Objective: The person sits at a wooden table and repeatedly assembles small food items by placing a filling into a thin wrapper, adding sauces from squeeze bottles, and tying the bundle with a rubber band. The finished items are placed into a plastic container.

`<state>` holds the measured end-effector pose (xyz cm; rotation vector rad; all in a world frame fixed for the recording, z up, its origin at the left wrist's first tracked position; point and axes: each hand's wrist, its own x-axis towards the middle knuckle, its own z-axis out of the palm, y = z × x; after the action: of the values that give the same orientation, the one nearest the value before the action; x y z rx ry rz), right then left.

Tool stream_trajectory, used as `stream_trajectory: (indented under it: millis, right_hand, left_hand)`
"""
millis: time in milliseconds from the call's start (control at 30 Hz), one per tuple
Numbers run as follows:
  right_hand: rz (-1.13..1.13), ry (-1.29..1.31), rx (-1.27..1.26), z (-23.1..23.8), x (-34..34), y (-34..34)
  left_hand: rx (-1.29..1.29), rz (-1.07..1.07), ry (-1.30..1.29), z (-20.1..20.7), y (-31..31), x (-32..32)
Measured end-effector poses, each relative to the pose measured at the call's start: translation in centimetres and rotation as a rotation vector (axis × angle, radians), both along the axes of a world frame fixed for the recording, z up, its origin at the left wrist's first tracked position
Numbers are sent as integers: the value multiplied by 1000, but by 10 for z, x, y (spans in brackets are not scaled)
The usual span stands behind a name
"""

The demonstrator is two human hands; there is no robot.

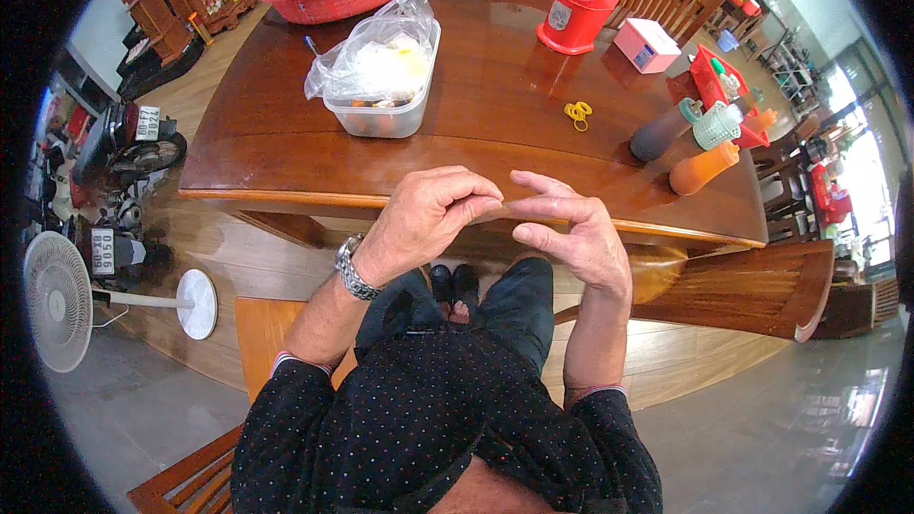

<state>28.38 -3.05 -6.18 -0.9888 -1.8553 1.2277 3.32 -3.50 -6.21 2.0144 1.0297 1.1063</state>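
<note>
Meeting just over the near edge of the glossy brown wooden surface (495, 86), the person's two bare hands face each other. The left hand (426, 214), with a silver link-band watch (352, 268) at its wrist, is narrow, its thumb and fingertips drawn together in a pinch. The right hand (579, 228) is wider, its thumb and fingers spread, with one fingertip very near the left fingertips. Whether anything thin lies between them, I cannot tell.

Beyond the left hand, on the surface, stands a rectangular translucent plastic container (381, 122), with a crumpled clear plastic bag (367, 43) of pale contents bulging above its rim. A small cluster of yellow loop-shaped bands (578, 114) lies beyond the right hand, apart from both hands.

Farther right stand a dark squeeze bottle (660, 131), an orange squeeze bottle (703, 171) and a pale green lattice-walled cup (717, 126), near a red plastic basket (706, 76). Toward the far side are a pink box (649, 45), a red upright utensil holder (576, 19) and a round red-and-white basket (333, 6) heaped with utensils.
</note>
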Motion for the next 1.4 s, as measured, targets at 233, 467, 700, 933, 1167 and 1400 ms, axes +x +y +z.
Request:
stream_trajectory:
  millis: [233, 467, 700, 933, 1167, 1400]
  right_hand:
    - [62, -56, 60, -5, -2, 2]
    - [-145, 47, -53, -15, -10, 5]
    - [-185, 250, -1, -18, -43, 5]
    - [-141, 63, 58, -2, -45, 6]
    - [-221, -197, 361, 4, -44, 8]
    - [-303, -288, 492, 16, -50, 0]
  left_hand:
    - [25, -7, -5, -1, 1, 0]
    - [570, 242, 307, -2, 1, 9]
    - [949, 384, 426, -31, 14, 30]
    - [906, 368, 168, -45, 40, 30]
    - [834, 321, 145, -44, 46, 21]
    - [664, 297, 10, -51, 44, 29]
